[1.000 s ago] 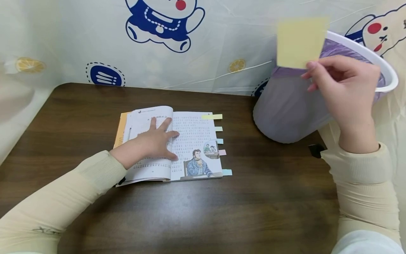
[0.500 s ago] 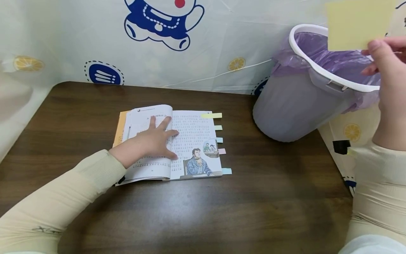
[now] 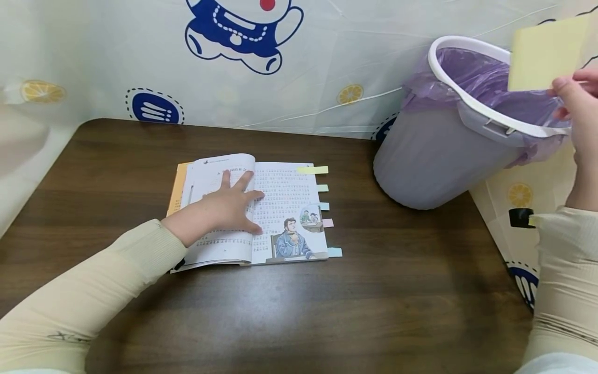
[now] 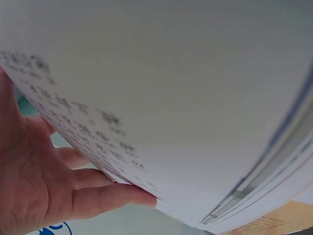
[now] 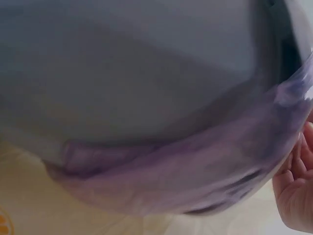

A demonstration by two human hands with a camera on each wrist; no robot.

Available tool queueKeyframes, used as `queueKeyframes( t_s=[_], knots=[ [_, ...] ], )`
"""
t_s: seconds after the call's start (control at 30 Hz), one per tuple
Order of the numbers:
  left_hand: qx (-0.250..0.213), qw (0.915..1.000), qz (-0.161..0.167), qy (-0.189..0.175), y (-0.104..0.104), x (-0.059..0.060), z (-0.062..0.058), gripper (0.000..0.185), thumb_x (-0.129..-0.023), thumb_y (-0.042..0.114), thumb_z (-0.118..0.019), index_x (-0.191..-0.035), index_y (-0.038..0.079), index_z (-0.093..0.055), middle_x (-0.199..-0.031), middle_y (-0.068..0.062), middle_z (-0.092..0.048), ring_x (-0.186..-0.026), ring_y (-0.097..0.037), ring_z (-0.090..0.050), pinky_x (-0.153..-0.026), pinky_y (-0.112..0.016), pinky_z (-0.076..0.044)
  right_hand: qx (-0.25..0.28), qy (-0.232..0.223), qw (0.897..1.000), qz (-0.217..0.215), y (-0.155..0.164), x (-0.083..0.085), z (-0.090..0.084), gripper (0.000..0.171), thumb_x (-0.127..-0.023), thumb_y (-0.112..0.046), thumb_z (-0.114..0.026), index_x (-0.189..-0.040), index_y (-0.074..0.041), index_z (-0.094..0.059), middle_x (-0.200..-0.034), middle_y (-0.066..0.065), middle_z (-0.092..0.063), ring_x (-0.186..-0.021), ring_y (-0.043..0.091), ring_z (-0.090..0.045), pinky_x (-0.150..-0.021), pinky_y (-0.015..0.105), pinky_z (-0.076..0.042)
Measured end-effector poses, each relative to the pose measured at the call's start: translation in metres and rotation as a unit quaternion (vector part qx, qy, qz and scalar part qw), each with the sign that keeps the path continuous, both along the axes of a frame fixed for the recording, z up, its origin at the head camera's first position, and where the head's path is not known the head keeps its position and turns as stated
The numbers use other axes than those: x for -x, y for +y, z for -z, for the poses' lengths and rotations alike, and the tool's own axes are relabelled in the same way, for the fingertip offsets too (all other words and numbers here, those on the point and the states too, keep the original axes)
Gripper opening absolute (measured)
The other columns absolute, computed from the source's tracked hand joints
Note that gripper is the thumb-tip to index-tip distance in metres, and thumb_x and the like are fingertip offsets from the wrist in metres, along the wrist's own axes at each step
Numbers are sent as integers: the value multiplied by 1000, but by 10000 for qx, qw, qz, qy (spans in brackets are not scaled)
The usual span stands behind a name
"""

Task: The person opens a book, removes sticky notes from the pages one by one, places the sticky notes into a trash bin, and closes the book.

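Note:
An open book (image 3: 285, 182) with printed text and a drawing of a seated man lies on the brown table. Across its left page my left hand (image 3: 229, 205) is spread, fingers straight, resting on the paper; the left wrist view shows that hand (image 4: 73, 191) at the page's edge. At the upper right, my right hand (image 3: 581, 104) pinches a square yellow sticky note (image 3: 544, 54) by its lower corner. The note overlaps the mouth of a grey trash can (image 3: 430, 150) in the head view. Part of the right hand is cut off by the frame edge.
Several coloured index tabs (image 3: 328, 223) stick out from the book's right edge. The trash can has a white rim (image 3: 476, 104) and a purple liner bag (image 3: 495, 83). A patterned curtain (image 3: 322, 62) hangs behind the table (image 3: 355, 311).
My right hand has carried the yellow sticky note to the right, then lowered it slightly, baring the trash can's mouth. My left hand stays on the book.

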State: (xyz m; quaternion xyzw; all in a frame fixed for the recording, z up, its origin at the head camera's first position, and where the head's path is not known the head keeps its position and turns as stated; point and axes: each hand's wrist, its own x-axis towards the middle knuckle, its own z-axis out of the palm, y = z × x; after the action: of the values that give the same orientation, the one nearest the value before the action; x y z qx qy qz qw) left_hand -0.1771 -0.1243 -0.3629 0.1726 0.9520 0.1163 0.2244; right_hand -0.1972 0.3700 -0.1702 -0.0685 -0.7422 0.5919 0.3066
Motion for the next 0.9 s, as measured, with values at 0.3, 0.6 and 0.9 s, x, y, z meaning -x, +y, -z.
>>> queueKeyframes(
  t_s=[0.3, 0.6, 0.9],
  knots=[
    [-16, 10000, 2, 3, 1, 0, 0, 91, -79, 51, -85, -154, 14, -48, -170, -21, 2, -145, -63, 12, -89, -88, -30, -1055, -1445, 9839, 33, 3, -1, -7, 31, -101, -10, -62, -78, -32, -66, -58, -22, -66, -40, -5, -54, -42, 7, -37],
    [-21, 10000, -8, 31, 2, 1, -2, 91, -80, 51, -85, -154, 14, -48, -170, -21, 1, -145, -63, 12, -89, -88, -29, -1597, -1643, 9729, -313, 3, 2, -9, 47, -100, -6, -59, -69, -39, -69, -57, -23, -65, -42, -7, -49, -42, 7, -35],
    [1, 10000, -10, 22, 1, -1, -2, 91, -80, 51, -84, -154, 14, -49, -170, -22, 0, -145, -63, 11, -88, -88, -29, -1636, -1717, 9706, -412, 4, 3, -10, 45, -100, -7, -60, -69, -38, -69, -57, -22, -65, -43, -6, -53, -44, 7, -38]
  ],
)
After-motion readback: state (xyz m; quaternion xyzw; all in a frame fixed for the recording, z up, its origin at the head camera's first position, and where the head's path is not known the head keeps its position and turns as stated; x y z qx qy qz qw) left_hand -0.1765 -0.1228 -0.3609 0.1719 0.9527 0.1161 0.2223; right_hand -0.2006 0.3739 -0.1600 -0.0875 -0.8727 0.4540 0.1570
